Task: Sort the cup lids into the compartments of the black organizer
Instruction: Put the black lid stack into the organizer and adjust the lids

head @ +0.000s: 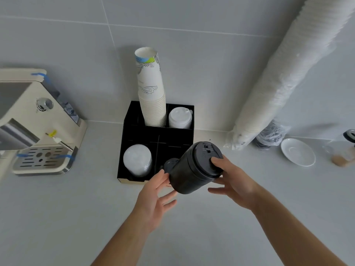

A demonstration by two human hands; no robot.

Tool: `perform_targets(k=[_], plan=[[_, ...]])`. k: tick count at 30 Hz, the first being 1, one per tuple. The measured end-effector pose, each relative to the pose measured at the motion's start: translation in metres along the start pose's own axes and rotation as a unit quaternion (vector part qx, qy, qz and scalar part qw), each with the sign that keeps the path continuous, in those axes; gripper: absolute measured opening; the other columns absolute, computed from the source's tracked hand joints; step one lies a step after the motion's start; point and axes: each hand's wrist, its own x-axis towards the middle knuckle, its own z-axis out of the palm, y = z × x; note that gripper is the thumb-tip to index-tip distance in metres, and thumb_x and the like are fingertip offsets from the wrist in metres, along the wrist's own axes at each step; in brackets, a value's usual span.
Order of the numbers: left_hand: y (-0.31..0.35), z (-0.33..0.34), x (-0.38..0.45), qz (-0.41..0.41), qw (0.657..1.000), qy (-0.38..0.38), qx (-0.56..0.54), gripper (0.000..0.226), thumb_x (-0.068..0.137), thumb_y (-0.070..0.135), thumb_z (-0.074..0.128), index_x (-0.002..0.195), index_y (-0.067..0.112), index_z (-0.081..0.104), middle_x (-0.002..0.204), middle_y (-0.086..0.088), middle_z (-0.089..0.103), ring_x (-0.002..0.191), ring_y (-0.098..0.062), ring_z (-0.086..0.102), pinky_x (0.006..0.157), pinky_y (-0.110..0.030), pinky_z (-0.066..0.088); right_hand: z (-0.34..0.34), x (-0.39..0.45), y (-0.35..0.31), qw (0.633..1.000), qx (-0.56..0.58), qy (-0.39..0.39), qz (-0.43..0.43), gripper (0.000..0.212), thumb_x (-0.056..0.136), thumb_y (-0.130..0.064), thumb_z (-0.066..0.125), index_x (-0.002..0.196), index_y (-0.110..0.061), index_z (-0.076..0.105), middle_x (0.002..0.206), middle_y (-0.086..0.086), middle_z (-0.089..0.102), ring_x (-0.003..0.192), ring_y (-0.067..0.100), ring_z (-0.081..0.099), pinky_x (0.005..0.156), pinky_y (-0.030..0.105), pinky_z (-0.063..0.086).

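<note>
A stack of black cup lids hangs tilted over the front right of the black organizer. My right hand grips its top end, thumb on the uppermost lid. My left hand touches the stack's lower end with fingers spread. Another black lid shows just behind the stack's lower end. Clear lids fill the front left compartment. White lids sit in the back right compartment. A tall stack of paper cups stands in the back middle one.
A cream coffee machine stands at the left. A long sleeve of white cups in plastic leans against the tiled wall on the right. Beside it are a bagged dark stack, a white saucer and a glass jar.
</note>
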Motion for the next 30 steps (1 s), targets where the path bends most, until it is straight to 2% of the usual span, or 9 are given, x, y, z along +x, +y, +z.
perform_targets(k=[5, 9, 12, 15, 18, 22, 26, 30], plan=[[0.017, -0.016, 0.004, 0.004, 1.0, -0.009, -0.013, 0.025, 0.095, 0.034, 0.056, 0.108, 0.016, 0.066, 0.118, 0.0, 0.069, 0.105, -0.036, 0.067, 0.103, -0.05, 0.046, 0.02, 0.004, -0.004, 1.0, -0.01, 0.014, 0.003, 0.046, 0.077, -0.055, 0.059, 0.123, -0.049, 0.06, 0.134, -0.009, 0.061, 0.122, 0.023, 0.059, 0.107, 0.053, 0.044], [0.022, -0.023, 0.009, -0.007, 1.0, 0.003, -0.027, 0.023, 0.095, 0.028, 0.058, 0.107, 0.009, 0.065, 0.113, -0.01, 0.069, 0.108, -0.031, 0.065, 0.107, -0.046, 0.043, 0.034, 0.007, -0.003, 0.999, -0.03, 0.023, 0.003, 0.045, 0.076, -0.056, 0.062, 0.121, -0.053, 0.059, 0.132, -0.012, 0.062, 0.121, 0.024, 0.06, 0.106, 0.051, 0.045], [0.025, -0.028, 0.013, -0.013, 0.999, 0.007, -0.033, 0.036, 0.095, 0.03, 0.057, 0.118, 0.002, 0.061, 0.114, -0.012, 0.067, 0.111, -0.03, 0.062, 0.11, -0.045, 0.041, 0.04, 0.012, -0.002, 0.998, -0.029, 0.052, -0.003, 0.048, 0.076, -0.055, 0.064, 0.123, -0.045, 0.058, 0.131, -0.01, 0.062, 0.119, 0.022, 0.061, 0.105, 0.051, 0.045], [0.03, -0.03, 0.015, -0.022, 1.0, -0.013, 0.007, 0.046, 0.096, 0.038, 0.053, 0.131, 0.009, 0.053, 0.121, -0.003, 0.063, 0.118, -0.035, 0.057, 0.11, -0.049, 0.039, 0.043, 0.02, -0.004, 0.996, -0.03, 0.079, -0.008, 0.053, 0.076, -0.055, 0.065, 0.125, -0.037, 0.058, 0.13, -0.007, 0.064, 0.118, 0.021, 0.062, 0.104, 0.05, 0.047], [0.039, -0.028, 0.025, -0.022, 0.999, -0.024, 0.007, 0.053, 0.096, 0.041, 0.052, 0.14, 0.011, 0.047, 0.131, -0.002, 0.058, 0.123, -0.036, 0.055, 0.111, -0.049, 0.038, 0.045, 0.029, -0.009, 0.995, -0.031, 0.096, -0.009, 0.056, 0.078, -0.056, 0.065, 0.129, -0.035, 0.055, 0.131, -0.005, 0.062, 0.118, 0.024, 0.061, 0.103, 0.05, 0.047], [0.049, -0.02, 0.04, -0.012, 0.999, -0.034, -0.001, 0.057, 0.096, 0.041, 0.053, 0.144, 0.012, 0.043, 0.143, -0.007, 0.052, 0.13, -0.032, 0.05, 0.114, -0.046, 0.035, 0.049, 0.042, -0.019, 0.993, -0.038, 0.106, -0.018, 0.045, 0.09, -0.05, 0.059, 0.134, -0.04, 0.051, 0.132, -0.007, 0.059, 0.119, 0.029, 0.058, 0.105, 0.049, 0.045], [0.053, -0.009, 0.051, -0.011, 0.998, -0.05, 0.02, 0.059, 0.096, 0.041, 0.053, 0.145, 0.011, 0.041, 0.147, -0.009, 0.049, 0.138, -0.023, 0.043, 0.118, -0.041, 0.028, 0.053, 0.054, -0.027, 0.991, -0.05, 0.122, -0.011, 0.041, 0.091, -0.048, 0.06, 0.13, -0.04, 0.053, 0.127, -0.01, 0.061, 0.115, 0.027, 0.06, 0.106, 0.048, 0.045], [0.05, -0.003, 0.056, -0.018, 0.997, -0.056, 0.052, 0.064, 0.095, 0.048, 0.051, 0.148, 0.015, 0.035, 0.153, -0.005, 0.042, 0.143, -0.02, 0.035, 0.12, -0.039, 0.023, 0.055, 0.064, -0.028, 0.989, -0.066, 0.132, 0.005, 0.039, 0.09, -0.046, 0.061, 0.128, -0.035, 0.055, 0.121, -0.01, 0.062, 0.108, 0.023, 0.062, 0.105, 0.046, 0.046]])
